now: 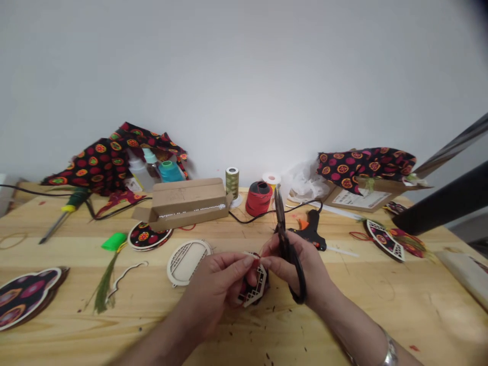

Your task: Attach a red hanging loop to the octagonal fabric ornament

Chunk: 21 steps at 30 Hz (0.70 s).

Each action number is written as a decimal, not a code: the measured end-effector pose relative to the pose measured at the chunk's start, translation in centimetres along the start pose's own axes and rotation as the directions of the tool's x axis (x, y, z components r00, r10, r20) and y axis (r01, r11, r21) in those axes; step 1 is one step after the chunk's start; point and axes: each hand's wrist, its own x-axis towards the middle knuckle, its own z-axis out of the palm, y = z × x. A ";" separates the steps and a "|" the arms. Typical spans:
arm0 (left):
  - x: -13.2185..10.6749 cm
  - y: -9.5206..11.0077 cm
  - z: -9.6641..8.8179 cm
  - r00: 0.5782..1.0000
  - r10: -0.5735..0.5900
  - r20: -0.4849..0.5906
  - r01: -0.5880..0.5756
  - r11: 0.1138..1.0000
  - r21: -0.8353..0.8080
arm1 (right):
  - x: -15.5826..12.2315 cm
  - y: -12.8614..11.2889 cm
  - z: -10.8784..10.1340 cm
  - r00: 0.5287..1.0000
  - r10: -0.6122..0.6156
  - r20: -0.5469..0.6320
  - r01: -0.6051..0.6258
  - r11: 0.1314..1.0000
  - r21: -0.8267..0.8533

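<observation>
In the head view, my left hand [219, 284] is closed around a small ornament with a cut-out wooden frame [256, 291] and dark fabric. My right hand [305, 264] carries black-handled scissors [282, 229], blades pointing up, hooked in the palm. Its thumb and forefinger pinch at the ornament's upper edge, where a bit of red cord [257, 257] shows. The fingertips of both hands nearly meet there. Part of the ornament is hidden behind my left fingers. Just left of the hands lies a round pale wooden frame [183, 264].
Behind the hands stand an open cardboard box [190, 201], a green thread spool [232, 184], a red thread cone [259, 198] and a black glue gun [312, 229]. A screwdriver [64, 216], green tassel [103, 284] and fabric-covered pieces [28, 300] lie left. A dark pole [442, 198] crosses the right.
</observation>
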 end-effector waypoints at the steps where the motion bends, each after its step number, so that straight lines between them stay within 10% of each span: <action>1: 0.0 0.0 0.0 1.000 -0.007 0.008 0.007 1.000 -0.016 | 0.0 0.1 0.0 1.000 -0.007 -0.011 0.006 1.000 -0.006; 12: 0.2 0.2 0.4 0.993 0.001 -0.117 -0.019 0.988 -0.151 | 0.2 0.1 -0.3 0.995 -0.029 -0.099 0.028 0.999 -0.015; 21: 0.2 0.4 0.7 0.991 0.038 -0.131 -0.019 0.989 0.146 | 0.0 0.3 0.0 0.999 -0.022 -0.047 0.022 1.000 0.014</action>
